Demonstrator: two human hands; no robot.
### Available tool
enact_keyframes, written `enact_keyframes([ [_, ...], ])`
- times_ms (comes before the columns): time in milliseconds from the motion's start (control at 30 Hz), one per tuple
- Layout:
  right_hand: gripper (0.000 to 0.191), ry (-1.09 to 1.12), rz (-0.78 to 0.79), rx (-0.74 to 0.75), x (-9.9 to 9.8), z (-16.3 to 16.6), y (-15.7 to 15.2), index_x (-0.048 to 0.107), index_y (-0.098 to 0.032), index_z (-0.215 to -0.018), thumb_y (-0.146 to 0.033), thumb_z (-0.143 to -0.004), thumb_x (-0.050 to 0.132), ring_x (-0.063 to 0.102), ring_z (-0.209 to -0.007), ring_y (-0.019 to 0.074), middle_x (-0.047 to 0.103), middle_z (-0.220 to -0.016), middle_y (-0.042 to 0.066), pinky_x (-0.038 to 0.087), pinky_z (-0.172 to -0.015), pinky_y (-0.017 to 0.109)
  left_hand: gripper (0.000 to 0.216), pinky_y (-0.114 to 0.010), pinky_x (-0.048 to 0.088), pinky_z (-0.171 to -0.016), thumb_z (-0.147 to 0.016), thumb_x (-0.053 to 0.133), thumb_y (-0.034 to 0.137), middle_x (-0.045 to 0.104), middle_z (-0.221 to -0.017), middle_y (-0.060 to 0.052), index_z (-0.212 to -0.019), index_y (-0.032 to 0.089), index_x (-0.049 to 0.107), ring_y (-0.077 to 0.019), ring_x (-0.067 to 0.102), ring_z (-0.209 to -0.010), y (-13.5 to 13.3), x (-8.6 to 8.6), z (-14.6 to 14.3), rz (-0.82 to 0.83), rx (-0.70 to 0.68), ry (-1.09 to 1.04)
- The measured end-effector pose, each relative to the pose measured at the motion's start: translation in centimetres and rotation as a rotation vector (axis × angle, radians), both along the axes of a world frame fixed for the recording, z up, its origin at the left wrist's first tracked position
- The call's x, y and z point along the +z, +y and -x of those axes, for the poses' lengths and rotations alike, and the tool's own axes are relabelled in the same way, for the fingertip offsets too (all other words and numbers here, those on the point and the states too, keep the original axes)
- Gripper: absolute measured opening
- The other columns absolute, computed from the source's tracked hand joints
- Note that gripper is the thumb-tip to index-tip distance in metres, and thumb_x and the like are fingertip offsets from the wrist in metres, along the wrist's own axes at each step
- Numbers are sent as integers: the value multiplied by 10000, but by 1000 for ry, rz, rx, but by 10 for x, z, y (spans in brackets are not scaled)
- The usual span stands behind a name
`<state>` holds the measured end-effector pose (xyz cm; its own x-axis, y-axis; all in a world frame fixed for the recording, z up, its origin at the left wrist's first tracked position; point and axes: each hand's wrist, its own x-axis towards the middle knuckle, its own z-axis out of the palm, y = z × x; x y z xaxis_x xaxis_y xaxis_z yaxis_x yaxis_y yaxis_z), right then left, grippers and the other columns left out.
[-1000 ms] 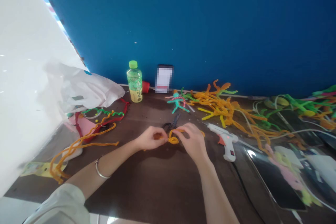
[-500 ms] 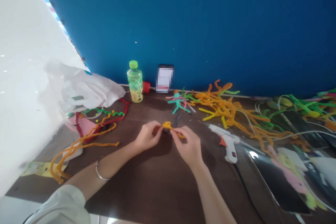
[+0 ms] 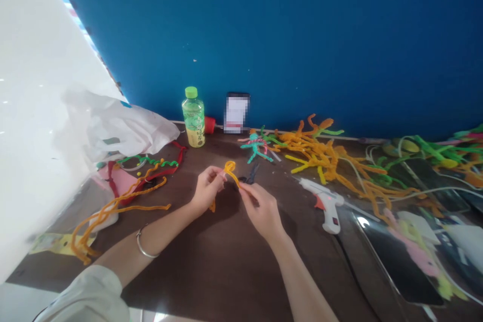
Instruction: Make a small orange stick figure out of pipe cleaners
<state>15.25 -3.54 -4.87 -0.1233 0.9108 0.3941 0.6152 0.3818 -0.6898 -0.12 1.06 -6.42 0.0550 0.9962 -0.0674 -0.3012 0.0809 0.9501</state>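
An orange-yellow pipe cleaner [image 3: 230,166] is bent into a small loop between my two hands, above the middle of the table. My left hand [image 3: 208,187] pinches it just below the loop, and one end hangs down beneath that palm. The fingertips of my right hand [image 3: 260,209] are closed on the strand running down to the right. Behind the hands lie black scissors [image 3: 250,176], partly covered by my right fingers. Farther back sits a small turquoise pipe-cleaner figure [image 3: 256,147] with a pink striped piece around it.
A white glue gun [image 3: 324,201] with a black cord lies right of my hands, beside a dark tablet [image 3: 400,261]. Orange pipe cleaners [image 3: 324,156] are heaped behind it. A green-capped bottle [image 3: 193,121] and a phone [image 3: 236,113] stand near the blue wall. More strands [image 3: 113,206] lie left.
Both hands have shifted slightly left. The pipe cleaner's loop now stands upright above my left fingers, and my right hand holds the strand lower, farther from the loop.
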Motion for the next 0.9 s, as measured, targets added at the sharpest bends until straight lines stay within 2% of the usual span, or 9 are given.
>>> enact_keyframes([
  [100, 238, -15, 5, 13, -2, 0, 1, 627, -236, -993, -266, -849, 440, 604, -731, 177, 648, -816, 54, 462, -683, 292, 213, -173, 262, -420, -656, 645, 294, 509, -589, 32, -692, 133, 510, -12, 324, -407, 3, 0, 0, 68, -34, -165],
  [400, 233, -54, 17, 1, -4, -3, 3, 627, -232, -969, -260, -862, 422, 617, -791, 179, 659, -874, 49, 459, -709, 282, 150, -119, 210, -366, -636, 644, 166, 465, -588, 14, -621, 84, 520, 13, 247, -420, 7, 0, 1, 223, -151, -477],
  [567, 222, -74, 20, -21, -6, -6, 5, 631, -217, -940, -256, -865, 425, 616, -760, 167, 657, -837, 47, 456, -693, 265, 86, -84, 230, -351, -714, 532, 73, 429, -608, 15, -638, 79, 491, 22, 246, -408, 7, 6, 3, 349, -225, -636],
  [733, 213, -54, 18, -34, -5, -8, 7, 639, -208, -912, -248, -862, 436, 613, -746, 159, 657, -824, 46, 458, -691, 255, 176, -62, 247, -347, -798, 357, 22, 389, -603, 17, -659, 102, 429, 22, 277, -389, 6, 10, 7, 500, -318, -826],
  [900, 192, 4, 30, -30, -5, -10, 9, 650, -206, -871, -261, -847, 468, 617, -722, 158, 661, -814, 46, 470, -655, 252, 123, -60, 220, -330, -759, 394, 27, 380, -577, 28, -674, 112, 423, 26, 261, -361, 6, 11, 14, 539, -468, -806],
])
